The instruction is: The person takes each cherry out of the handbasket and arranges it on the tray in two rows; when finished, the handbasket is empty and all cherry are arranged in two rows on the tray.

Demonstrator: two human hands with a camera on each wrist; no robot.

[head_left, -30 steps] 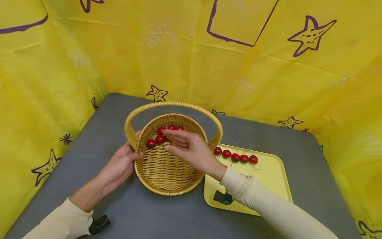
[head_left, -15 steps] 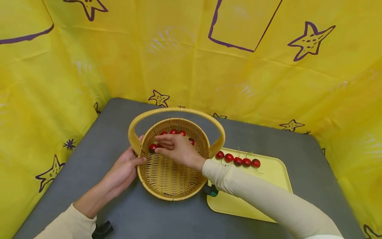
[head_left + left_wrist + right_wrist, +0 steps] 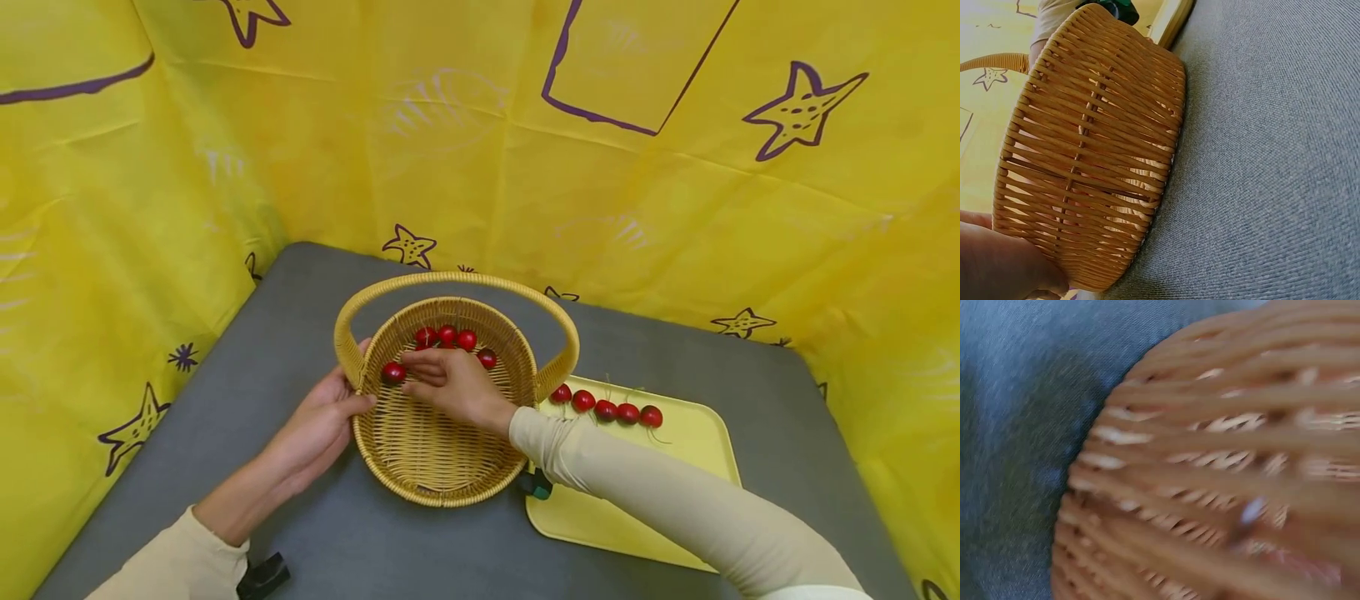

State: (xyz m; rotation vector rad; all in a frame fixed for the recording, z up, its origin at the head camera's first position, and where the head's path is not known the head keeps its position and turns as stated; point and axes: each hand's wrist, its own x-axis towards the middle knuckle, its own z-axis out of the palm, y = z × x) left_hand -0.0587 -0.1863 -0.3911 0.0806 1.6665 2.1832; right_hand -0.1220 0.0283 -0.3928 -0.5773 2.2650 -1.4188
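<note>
My left hand (image 3: 321, 418) grips the left side of a round wicker basket (image 3: 427, 454), thumb over the rim near the handle's foot. In the left wrist view the thumb (image 3: 1007, 265) lies against the basket's woven outer wall (image 3: 1091, 144). My right hand (image 3: 457, 385) reaches into the basket with fingers fairly straight and the thumb apart from them. A dark red cherry (image 3: 393, 372) lies just beyond its fingertips. More cherries (image 3: 447, 336) sit along the far inner wall, one partly hidden behind the hand. The right wrist view shows only the basket's outer weave (image 3: 1210, 456), blurred.
A yellow tray (image 3: 705, 442) stands right of the basket, with a row of several stemmed cherries (image 3: 605, 410) along its far side. My right sleeve crosses over it. The arched basket handle (image 3: 457, 277) rises over the far side. Yellow printed cloth (image 3: 637, 192) surrounds the grey table (image 3: 420, 550).
My right hand has moved left and a little lower inside the basket, uncovering a cherry at the right and covering cherries at the left. The left hand keeps its grip.
</note>
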